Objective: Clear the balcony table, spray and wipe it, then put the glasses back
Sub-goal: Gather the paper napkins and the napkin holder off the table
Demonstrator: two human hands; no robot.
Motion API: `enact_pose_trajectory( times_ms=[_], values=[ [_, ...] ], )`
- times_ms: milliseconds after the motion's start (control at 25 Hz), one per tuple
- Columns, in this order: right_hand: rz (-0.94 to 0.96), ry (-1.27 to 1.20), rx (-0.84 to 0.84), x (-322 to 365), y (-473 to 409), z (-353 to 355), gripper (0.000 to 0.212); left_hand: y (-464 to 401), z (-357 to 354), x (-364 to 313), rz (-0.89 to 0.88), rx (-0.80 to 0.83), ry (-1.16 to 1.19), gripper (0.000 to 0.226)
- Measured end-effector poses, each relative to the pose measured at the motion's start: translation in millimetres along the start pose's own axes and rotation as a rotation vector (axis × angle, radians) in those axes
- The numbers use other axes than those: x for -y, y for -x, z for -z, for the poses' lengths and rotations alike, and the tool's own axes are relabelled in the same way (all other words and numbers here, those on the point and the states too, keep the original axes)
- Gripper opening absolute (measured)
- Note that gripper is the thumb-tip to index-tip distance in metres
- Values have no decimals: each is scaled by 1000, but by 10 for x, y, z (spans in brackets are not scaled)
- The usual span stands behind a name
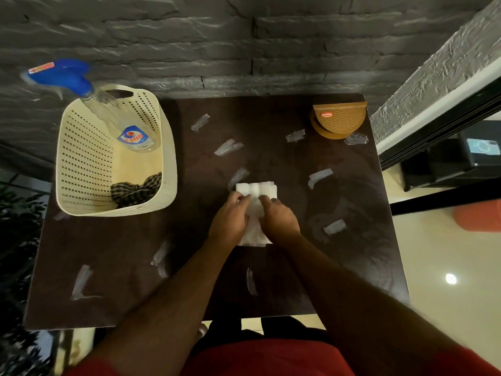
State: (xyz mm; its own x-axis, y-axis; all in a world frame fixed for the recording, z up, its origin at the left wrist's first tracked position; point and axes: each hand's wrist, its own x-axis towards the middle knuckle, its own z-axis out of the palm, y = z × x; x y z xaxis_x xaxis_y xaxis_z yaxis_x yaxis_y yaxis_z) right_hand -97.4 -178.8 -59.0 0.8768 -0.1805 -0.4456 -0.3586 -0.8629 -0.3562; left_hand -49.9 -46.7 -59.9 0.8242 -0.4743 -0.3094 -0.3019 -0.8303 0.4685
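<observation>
Both hands, left hand (230, 218) and right hand (279, 219), pinch a white folded tissue (256, 189) with curled fingers at the centre of the dark surface (108, 253). Best folded into a flat, firm pad, then wiped in overlapping strokes.

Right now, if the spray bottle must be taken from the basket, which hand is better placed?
Left. The spray bottle stands in the cream basket at the table's left side, nearer the left hand. The right hand would have to cross over. Both hold the white tissue.
</observation>
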Motion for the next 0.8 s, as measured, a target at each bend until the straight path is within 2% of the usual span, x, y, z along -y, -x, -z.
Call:
enact_pose_trajectory(
  times_ms=[80,200,440,520,680,800],
  values=[
    [34,22,25,-6,-39,19,63,-100,-28,56,-33,94,-132,59],
    [38,67,120,-5,-99,19,79,-187,-56,133,-33,175,-201,62],
    [18,55,144,18,-123,19,81,-161,-21,129,-67,168,-226,68],
    [-3,16,122,-7,-133,109,74,-83,-12,124,-65,85,-169,62],
    [-105,-82,-98,-187,-267,462,37,-1,12,60,-56,-59,-54,44],
    [-98,-129,-103,-254,-396,687,15,-179,110,-205,-125,-110,-16,38]
  ],
)
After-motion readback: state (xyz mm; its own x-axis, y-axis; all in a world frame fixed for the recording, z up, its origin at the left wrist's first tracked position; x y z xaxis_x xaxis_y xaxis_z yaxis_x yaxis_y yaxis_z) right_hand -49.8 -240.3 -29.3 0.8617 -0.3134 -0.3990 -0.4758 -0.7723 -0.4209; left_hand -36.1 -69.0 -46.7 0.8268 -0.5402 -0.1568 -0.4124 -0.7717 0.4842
